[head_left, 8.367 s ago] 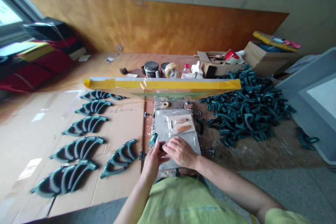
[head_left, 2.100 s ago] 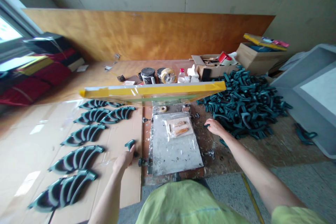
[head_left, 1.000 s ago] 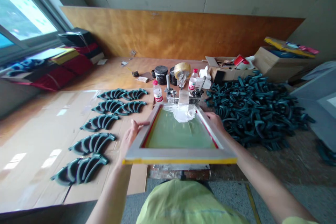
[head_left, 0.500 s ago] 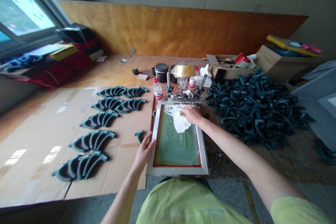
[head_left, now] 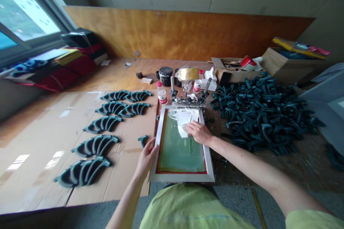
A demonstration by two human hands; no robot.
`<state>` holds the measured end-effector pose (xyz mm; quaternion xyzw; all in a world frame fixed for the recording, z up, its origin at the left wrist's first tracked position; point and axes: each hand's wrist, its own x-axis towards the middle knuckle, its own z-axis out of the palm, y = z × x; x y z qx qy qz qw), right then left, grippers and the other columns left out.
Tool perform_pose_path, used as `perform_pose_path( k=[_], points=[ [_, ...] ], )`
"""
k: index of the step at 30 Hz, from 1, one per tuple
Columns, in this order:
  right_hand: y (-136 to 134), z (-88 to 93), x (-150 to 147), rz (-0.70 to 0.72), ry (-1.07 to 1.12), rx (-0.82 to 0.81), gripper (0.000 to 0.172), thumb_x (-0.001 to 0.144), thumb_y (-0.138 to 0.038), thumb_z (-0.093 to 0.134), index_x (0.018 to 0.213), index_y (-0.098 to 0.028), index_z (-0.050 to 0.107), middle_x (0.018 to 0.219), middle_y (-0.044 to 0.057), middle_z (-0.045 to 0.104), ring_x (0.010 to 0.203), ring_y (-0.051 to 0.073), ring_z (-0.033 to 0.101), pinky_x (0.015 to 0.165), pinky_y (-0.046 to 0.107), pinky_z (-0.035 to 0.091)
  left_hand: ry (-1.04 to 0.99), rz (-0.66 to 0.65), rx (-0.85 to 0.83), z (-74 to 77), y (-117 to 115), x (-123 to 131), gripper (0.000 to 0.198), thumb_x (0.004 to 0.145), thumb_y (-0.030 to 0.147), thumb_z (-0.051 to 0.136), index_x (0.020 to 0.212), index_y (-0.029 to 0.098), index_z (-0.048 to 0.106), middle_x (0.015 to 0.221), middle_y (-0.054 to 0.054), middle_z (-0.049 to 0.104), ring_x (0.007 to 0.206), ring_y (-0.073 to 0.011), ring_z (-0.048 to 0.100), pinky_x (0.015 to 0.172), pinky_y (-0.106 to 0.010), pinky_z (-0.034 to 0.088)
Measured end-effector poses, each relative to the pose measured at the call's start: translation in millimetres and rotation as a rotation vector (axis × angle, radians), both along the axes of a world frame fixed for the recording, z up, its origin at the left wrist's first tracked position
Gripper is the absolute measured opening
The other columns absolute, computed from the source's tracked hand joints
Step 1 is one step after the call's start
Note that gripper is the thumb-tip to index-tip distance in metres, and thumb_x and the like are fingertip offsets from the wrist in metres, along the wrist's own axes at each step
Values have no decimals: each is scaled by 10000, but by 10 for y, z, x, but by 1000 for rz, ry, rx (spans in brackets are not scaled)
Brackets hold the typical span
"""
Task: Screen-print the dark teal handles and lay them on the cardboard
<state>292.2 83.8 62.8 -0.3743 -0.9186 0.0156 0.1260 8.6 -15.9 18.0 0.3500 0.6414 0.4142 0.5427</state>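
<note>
A screen printing frame [head_left: 182, 178] with a metal rim and green mesh lies flat in front of me, its far end at a metal clamp [head_left: 188, 103]. My left hand [head_left: 147, 154] grips the frame's left rail. Over the mesh, my right hand [head_left: 199, 133] is closed on a small pale squeegee [head_left: 189, 134], mostly hidden by the fingers. Thick white ink [head_left: 185, 118] is spread on the upper part of the mesh, just beyond that hand. A single dark green curved plastic part [head_left: 143, 139] lies on the cardboard beside my left hand.
Similar curved parts [head_left: 95, 145] lie in rows on the cardboard [head_left: 129, 182] at left. A large heap of them [head_left: 263, 114] covers the right side. Behind the frame stand a bottle [head_left: 161, 94], a black tub [head_left: 166, 76] and a tape roll [head_left: 189, 74]. Cardboard boxes [head_left: 285, 62] stand back right.
My right hand has drawn the squeegee towards me, from the frame's far end down the mesh, leaving a smooth white patch behind it. My left hand stays on the left rail.
</note>
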Motion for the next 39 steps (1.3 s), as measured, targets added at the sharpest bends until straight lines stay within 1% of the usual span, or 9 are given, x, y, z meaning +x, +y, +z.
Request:
perform_pose_path(
  k=[5,11,15,20,24,28,34,37,39],
  points=[
    [17,100,97,40,67,-113,197,848,-83,562,961,-197,675,901,40,678,875,176,592,740,261,458,-44,30,-35,181,-9,58,892,645,618,719,1363,136,499,763,-25,687,630,-172,626,557,-250,487],
    [774,499,-118,-265,171,-181,609,809,-207,709,1376,-287,500,1120,44,624,925,174,622,833,283,478,-61,-18,-41,661,41,-7,852,678,612,710,1396,214,484,808,-17,708,663,-183,655,575,-253,503],
    [1017,604,112,-448,232,-47,535,876,-306,625,1392,-253,491,1211,102,589,1006,227,610,868,329,477,-13,-7,55,1042,237,-59,686,742,711,575,1144,165,677,904,-46,715,716,-179,647,596,-247,499],
    [814,271,634,-776,355,-95,272,918,-259,510,1140,-153,625,971,100,686,910,230,633,809,338,480,-193,92,423,1422,733,103,590,809,670,507,1059,157,653,1005,-82,703,881,-211,665,684,-291,538],
    [365,-204,602,-572,292,-289,279,883,-359,601,1075,-157,621,914,74,685,844,197,631,776,311,474,-272,51,484,1635,1052,229,603,826,672,470,1057,134,612,903,-100,694,812,-184,670,613,-257,533],
    [30,-314,332,-336,164,-251,264,825,-318,694,1059,-209,639,1019,62,640,1001,205,573,871,337,445,-306,172,435,1406,911,382,583,832,632,525,1220,196,521,902,-62,694,753,-148,668,590,-228,526],
    [-496,-51,-237,-193,202,-102,93,876,-276,631,919,-203,669,894,64,619,933,212,552,862,343,454,-380,-220,-225,543,141,860,649,753,700,579,1085,144,610,898,-131,723,759,-231,703,549,-294,540],
    [-606,-121,-177,-12,237,-169,169,884,-297,625,1034,-234,670,959,46,651,953,192,581,885,324,467,-325,-92,-235,258,-6,694,561,734,698,586,884,159,620,781,-104,723,705,-227,705,517,-266,506],
    [-521,-251,186,-195,256,-211,240,894,-243,598,1129,-235,648,1067,54,654,999,185,591,898,319,475,-155,3,-229,85,17,312,575,725,724,541,767,155,618,723,-120,721,640,-227,694,494,-268,487]
  ],
)
